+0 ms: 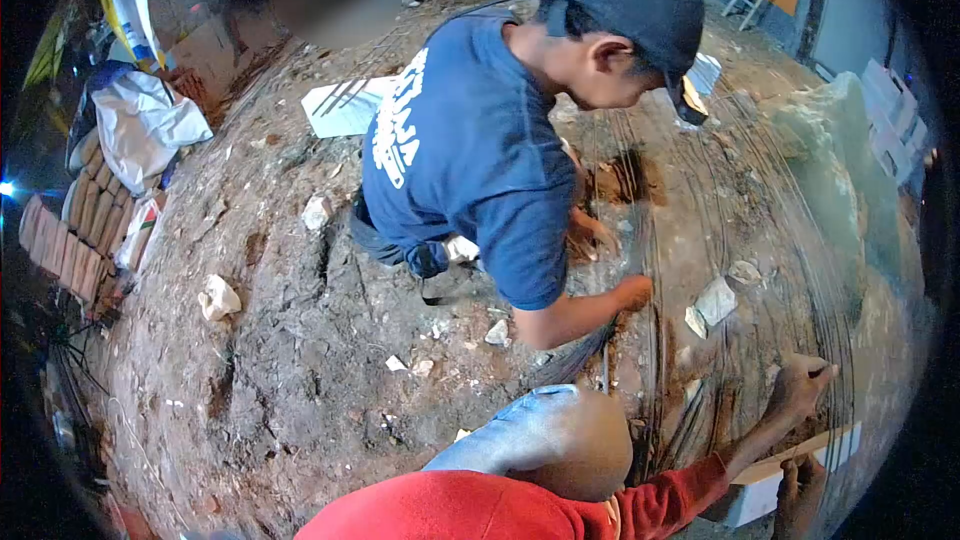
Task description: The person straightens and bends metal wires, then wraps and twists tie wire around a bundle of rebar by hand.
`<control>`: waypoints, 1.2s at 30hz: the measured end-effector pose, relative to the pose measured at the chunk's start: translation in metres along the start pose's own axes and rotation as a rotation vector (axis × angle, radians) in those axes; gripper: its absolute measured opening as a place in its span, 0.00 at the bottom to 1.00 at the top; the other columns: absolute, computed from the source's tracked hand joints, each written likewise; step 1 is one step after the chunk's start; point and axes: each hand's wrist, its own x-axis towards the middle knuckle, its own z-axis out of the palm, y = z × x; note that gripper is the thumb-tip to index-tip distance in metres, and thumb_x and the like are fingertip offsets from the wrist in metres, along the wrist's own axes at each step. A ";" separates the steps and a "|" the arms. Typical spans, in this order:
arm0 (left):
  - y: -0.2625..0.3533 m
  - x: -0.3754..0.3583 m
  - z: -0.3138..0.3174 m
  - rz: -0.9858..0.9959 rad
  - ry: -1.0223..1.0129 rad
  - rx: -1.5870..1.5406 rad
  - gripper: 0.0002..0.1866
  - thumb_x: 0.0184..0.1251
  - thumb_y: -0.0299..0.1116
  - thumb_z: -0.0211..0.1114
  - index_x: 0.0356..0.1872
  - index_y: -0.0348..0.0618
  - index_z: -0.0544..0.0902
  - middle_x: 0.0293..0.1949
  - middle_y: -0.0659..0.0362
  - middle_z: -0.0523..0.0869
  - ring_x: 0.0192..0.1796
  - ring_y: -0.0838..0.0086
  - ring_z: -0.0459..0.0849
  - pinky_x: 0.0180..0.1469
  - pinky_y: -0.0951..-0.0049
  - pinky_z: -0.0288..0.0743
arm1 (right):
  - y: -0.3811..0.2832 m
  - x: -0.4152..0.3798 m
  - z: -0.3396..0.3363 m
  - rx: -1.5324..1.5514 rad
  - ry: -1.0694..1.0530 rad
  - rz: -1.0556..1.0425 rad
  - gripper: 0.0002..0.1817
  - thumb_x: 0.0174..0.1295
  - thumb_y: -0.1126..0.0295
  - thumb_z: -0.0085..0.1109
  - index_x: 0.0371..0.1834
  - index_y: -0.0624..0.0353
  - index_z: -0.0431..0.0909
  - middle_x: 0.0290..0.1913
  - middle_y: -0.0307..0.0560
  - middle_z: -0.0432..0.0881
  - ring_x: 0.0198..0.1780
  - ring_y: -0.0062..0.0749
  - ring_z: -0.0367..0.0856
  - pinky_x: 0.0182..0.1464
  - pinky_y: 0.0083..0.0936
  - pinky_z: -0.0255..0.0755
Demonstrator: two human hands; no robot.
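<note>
My left hand (802,385), at the end of a red sleeve, is closed with its fingertips pinched over long thin dark rods on the ground. What it pinches is too small to make out. Below it, my right hand (800,490) shows in shadow at the lower edge, its fingers bent against a white block (752,502) with a tan top. Anything inside those fingers is hidden. Dark rods (655,370) run along the dirt beside my jeans-covered knee (570,435). A pale chunk (712,306) lies beyond my left hand.
A person in a blue shirt (500,160) and cap bends close in front, both hands low near the rods. Another white block (345,108) carries dark rods behind them. Stacked brown pieces (95,200) and a white sack (145,125) stand left. Rubble dots the uneven dirt.
</note>
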 end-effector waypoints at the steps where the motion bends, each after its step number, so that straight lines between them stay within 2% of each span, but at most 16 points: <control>1: 0.001 -0.001 0.000 0.027 0.019 0.008 0.16 0.50 0.48 0.70 0.19 0.44 0.84 0.19 0.50 0.83 0.20 0.63 0.79 0.25 0.57 0.70 | -0.001 0.004 -0.010 -0.257 -0.147 0.165 0.23 0.69 0.57 0.57 0.65 0.50 0.72 0.43 0.54 0.85 0.39 0.25 0.80 0.42 0.26 0.73; 2: 0.003 0.000 -0.001 0.056 0.036 0.006 0.16 0.48 0.48 0.71 0.18 0.45 0.84 0.18 0.50 0.83 0.18 0.63 0.78 0.23 0.56 0.70 | 0.000 0.008 -0.007 -0.254 -0.141 0.157 0.23 0.69 0.57 0.57 0.65 0.50 0.72 0.43 0.54 0.85 0.39 0.25 0.80 0.42 0.26 0.73; 4: -0.007 -0.003 0.007 -0.016 0.002 -0.109 0.16 0.48 0.45 0.70 0.16 0.43 0.81 0.17 0.52 0.81 0.19 0.62 0.78 0.23 0.57 0.69 | 0.013 0.013 0.008 0.857 0.294 0.365 0.08 0.69 0.70 0.52 0.33 0.61 0.75 0.25 0.37 0.70 0.27 0.16 0.65 0.23 0.18 0.58; 6: -0.011 0.000 0.007 -0.106 -0.026 -0.226 0.16 0.49 0.43 0.70 0.15 0.41 0.79 0.15 0.54 0.80 0.19 0.61 0.77 0.23 0.58 0.67 | 0.013 0.030 0.007 1.267 0.551 0.283 0.07 0.69 0.68 0.52 0.37 0.60 0.75 0.25 0.37 0.70 0.27 0.18 0.65 0.25 0.20 0.59; 8: -0.007 0.006 -0.015 -0.684 -0.315 -0.322 0.13 0.57 0.38 0.70 0.32 0.38 0.82 0.24 0.55 0.83 0.21 0.70 0.79 0.24 0.65 0.75 | 0.003 0.032 0.000 1.391 0.630 0.222 0.08 0.69 0.67 0.53 0.40 0.60 0.76 0.25 0.38 0.70 0.27 0.20 0.65 0.26 0.22 0.61; 9: 0.000 0.010 -0.028 -0.973 -0.466 -0.359 0.13 0.62 0.36 0.70 0.40 0.37 0.84 0.28 0.55 0.85 0.22 0.75 0.80 0.24 0.68 0.79 | -0.002 0.028 -0.004 1.367 0.638 0.180 0.09 0.69 0.66 0.53 0.42 0.60 0.76 0.25 0.39 0.70 0.27 0.21 0.65 0.27 0.23 0.61; 10: 0.026 0.015 -0.031 -1.073 -0.298 -0.358 0.09 0.62 0.33 0.70 0.31 0.37 0.85 0.21 0.58 0.83 0.19 0.76 0.78 0.21 0.70 0.74 | -0.006 0.020 -0.006 1.277 0.623 0.121 0.10 0.69 0.65 0.53 0.44 0.59 0.76 0.25 0.39 0.70 0.27 0.22 0.66 0.28 0.24 0.62; 14: 0.029 0.021 -0.034 -1.013 -0.377 -0.310 0.09 0.62 0.32 0.69 0.29 0.37 0.85 0.20 0.57 0.82 0.20 0.76 0.79 0.21 0.72 0.73 | -0.005 -0.008 0.010 0.281 0.280 -0.274 0.15 0.69 0.61 0.54 0.51 0.58 0.77 0.25 0.41 0.70 0.27 0.25 0.66 0.31 0.28 0.65; 16: 0.013 0.015 -0.028 -0.708 -0.403 -0.093 0.13 0.64 0.38 0.66 0.32 0.35 0.84 0.23 0.58 0.82 0.27 0.75 0.79 0.29 0.70 0.73 | 0.052 0.012 0.020 -0.047 0.263 -0.401 0.17 0.69 0.60 0.55 0.55 0.58 0.78 0.25 0.42 0.70 0.28 0.27 0.67 0.32 0.30 0.66; 18: -0.018 0.007 -0.018 -0.393 -0.419 0.125 0.18 0.66 0.43 0.63 0.35 0.34 0.84 0.27 0.60 0.81 0.34 0.74 0.79 0.37 0.68 0.73 | -0.006 -0.003 0.008 0.197 0.215 -0.105 0.16 0.69 0.62 0.55 0.52 0.60 0.79 0.25 0.41 0.71 0.26 0.26 0.66 0.30 0.28 0.65; 19: -0.026 0.006 -0.014 -0.315 -0.423 0.177 0.19 0.67 0.44 0.63 0.36 0.33 0.84 0.28 0.60 0.81 0.35 0.74 0.80 0.39 0.68 0.73 | -0.019 -0.006 0.005 0.441 0.162 0.193 0.14 0.69 0.64 0.55 0.50 0.62 0.79 0.25 0.40 0.71 0.24 0.24 0.66 0.28 0.27 0.65; 20: -0.034 0.006 -0.009 -0.237 -0.422 0.230 0.20 0.67 0.46 0.62 0.37 0.33 0.83 0.28 0.60 0.81 0.37 0.73 0.80 0.41 0.67 0.73 | 0.005 0.007 0.011 0.031 0.339 -0.280 0.12 0.68 0.67 0.56 0.49 0.63 0.79 0.27 0.39 0.76 0.22 0.22 0.67 0.26 0.22 0.64; 26: -0.065 -0.001 0.011 -0.689 0.049 -0.448 0.06 0.61 0.31 0.69 0.28 0.39 0.85 0.20 0.57 0.83 0.18 0.76 0.76 0.20 0.71 0.71 | 0.003 0.009 0.014 0.204 0.371 -0.116 0.14 0.68 0.65 0.55 0.50 0.62 0.78 0.32 0.40 0.77 0.28 0.23 0.70 0.32 0.22 0.66; 29: -0.080 -0.004 0.022 -0.661 0.101 -0.427 0.07 0.65 0.34 0.65 0.30 0.43 0.85 0.20 0.60 0.81 0.17 0.78 0.71 0.19 0.72 0.66 | 0.010 0.011 0.013 0.173 0.402 -0.128 0.14 0.68 0.64 0.55 0.51 0.61 0.78 0.34 0.40 0.78 0.31 0.23 0.71 0.35 0.21 0.67; 33: -0.014 0.035 -0.051 -0.922 -0.667 -0.997 0.18 0.73 0.44 0.56 0.42 0.35 0.82 0.34 0.61 0.81 0.41 0.74 0.78 0.44 0.69 0.71 | 0.021 0.013 -0.002 0.301 0.467 -0.085 0.15 0.68 0.63 0.54 0.52 0.60 0.78 0.37 0.41 0.78 0.35 0.23 0.72 0.38 0.21 0.68; 36: -0.004 0.047 -0.054 -0.670 -0.571 -0.928 0.10 0.70 0.37 0.60 0.30 0.43 0.79 0.27 0.66 0.75 0.32 0.79 0.73 0.38 0.74 0.70 | -0.061 -0.013 -0.012 0.587 0.332 0.176 0.12 0.64 0.65 0.60 0.42 0.63 0.83 0.38 0.40 0.82 0.40 0.24 0.77 0.44 0.20 0.71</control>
